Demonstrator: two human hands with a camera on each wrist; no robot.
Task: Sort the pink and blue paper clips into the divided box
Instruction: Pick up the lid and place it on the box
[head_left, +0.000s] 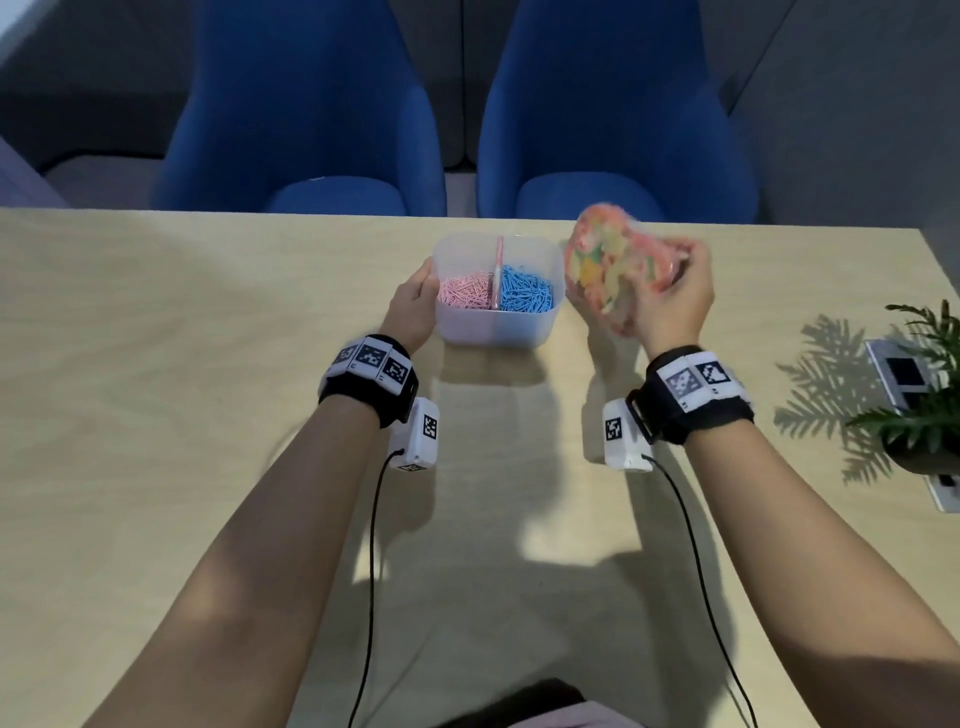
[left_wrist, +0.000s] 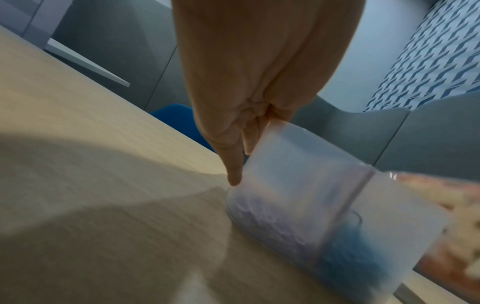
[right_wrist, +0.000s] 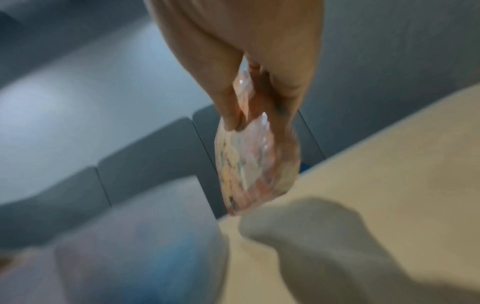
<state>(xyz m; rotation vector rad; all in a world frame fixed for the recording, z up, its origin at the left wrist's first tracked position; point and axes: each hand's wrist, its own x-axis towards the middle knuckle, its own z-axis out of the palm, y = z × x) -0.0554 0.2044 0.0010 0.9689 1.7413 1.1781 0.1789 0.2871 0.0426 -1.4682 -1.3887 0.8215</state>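
Observation:
A translucent divided box stands on the wooden table. Pink paper clips fill its left half and blue paper clips its right half, split by a pink divider. My left hand rests against the box's left wall, its fingers straight along it. Just right of the box, my right hand grips a clear bag of mixed coloured clips and holds it lifted off the table. The bag is motion-blurred, pinched at its top between thumb and fingers.
A potted plant and a white flat device sit at the table's right edge. Two blue chairs stand behind the far table edge. Cables run from both wrist cameras toward me.

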